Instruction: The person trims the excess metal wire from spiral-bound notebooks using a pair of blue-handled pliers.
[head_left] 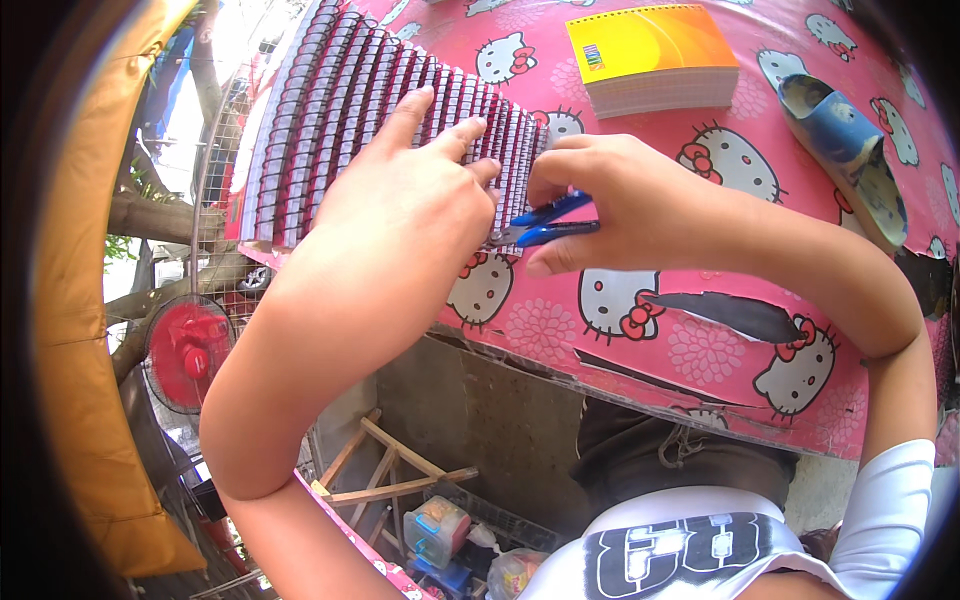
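A row of spiral-bound notebooks [335,110], packed together with their dark coils facing up, lies at the far left of the table. My left hand [410,200] rests on the coils with its fingers spread, holding nothing. At the near right end of the row, my right hand [620,190] is closed round small blue-handled pliers [556,234]. The metal jaws point left, at the ends of the coils beside my left wrist. Whether they grip a wire is too small to tell.
A stack of pads with a yellow cover [650,45] lies at the back, and a blue clog [845,150] to its right. The pink tablecloth [540,325] has torn slits near the front edge. A red fan [190,355] stands left; a wooden frame [400,485] and plastic containers [437,530] are below.
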